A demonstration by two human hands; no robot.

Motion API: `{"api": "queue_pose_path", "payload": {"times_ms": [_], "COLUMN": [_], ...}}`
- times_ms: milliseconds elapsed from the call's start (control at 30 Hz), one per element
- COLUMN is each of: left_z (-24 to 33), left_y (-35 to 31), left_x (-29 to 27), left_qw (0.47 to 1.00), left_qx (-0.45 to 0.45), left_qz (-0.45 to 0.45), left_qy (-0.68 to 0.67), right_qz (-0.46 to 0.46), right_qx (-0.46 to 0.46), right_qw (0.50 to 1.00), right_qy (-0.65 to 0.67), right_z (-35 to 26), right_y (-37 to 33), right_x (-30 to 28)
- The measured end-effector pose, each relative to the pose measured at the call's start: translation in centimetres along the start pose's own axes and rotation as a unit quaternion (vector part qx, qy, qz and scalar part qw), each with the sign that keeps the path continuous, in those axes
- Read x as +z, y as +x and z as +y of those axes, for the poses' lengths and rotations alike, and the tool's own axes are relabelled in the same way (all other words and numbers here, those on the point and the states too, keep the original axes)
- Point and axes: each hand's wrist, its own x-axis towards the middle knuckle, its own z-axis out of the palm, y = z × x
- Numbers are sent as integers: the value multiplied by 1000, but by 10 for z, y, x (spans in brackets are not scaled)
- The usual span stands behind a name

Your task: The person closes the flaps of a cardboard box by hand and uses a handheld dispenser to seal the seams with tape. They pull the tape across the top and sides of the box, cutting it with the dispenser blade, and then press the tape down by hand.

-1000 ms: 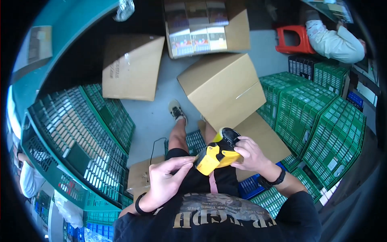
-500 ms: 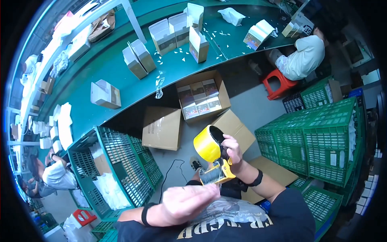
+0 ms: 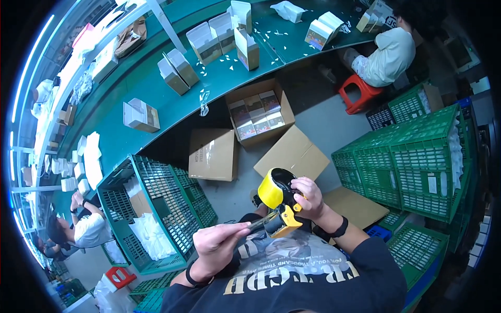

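My right hand [image 3: 311, 199] is wrapped round the handle of a yellow and black tape dispenser [image 3: 288, 222], held in front of my body. A thick roll of yellow tape [image 3: 270, 192] sits on it, at the upper left of my fingers. To the left, my left hand [image 3: 219, 244] is closed in a pinch on the end of a tape strip [image 3: 259, 223]. That strip stretches from my fingertips to the dispenser's front. Beyond the dispenser stands an open carton [image 3: 286, 107] packed with several small printed boxes [image 3: 255, 112].
A closed carton [image 3: 211, 155] stands left of the open one; a cardboard flap [image 3: 298, 151] lies nearer. Green crates [image 3: 167, 208] flank me at left, stacked crates [image 3: 396, 156] at right. Small boxes and scraps cover the green table [image 3: 177, 115]. A person [image 3: 386, 55] sits on a red stool [image 3: 358, 94].
My left hand has drawn away from the dispenser to the left, and a tape strip now spans between them. The dispenser has shifted slightly right and nearer. The whole view has turned a little.
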Motion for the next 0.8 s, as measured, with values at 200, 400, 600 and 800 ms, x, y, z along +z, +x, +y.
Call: {"api": "queue_pose_path", "payload": {"times_ms": [200, 400, 600, 800], "left_z": [4, -5, -13, -45], "left_y": [-15, -18, -2, 1], "left_x": [8, 16, 24, 37], "left_qw": [999, 993, 988, 970], "left_qx": [-31, -112, -154, -180], "left_qz": [-24, -29, -18, 36], "left_qy": [-5, -40, -18, -158], "right_qz": [0, -7, -26, -84], "right_qx": [14, 43, 42, 7], "right_qw": [1000, 999, 997, 992], "right_qy": [-1, -22, -61, -92], "right_z": [-7, -1, 2, -4], "right_y": [-17, -35, -45, -16], "right_x": [-5, -4, -13, -33]}}
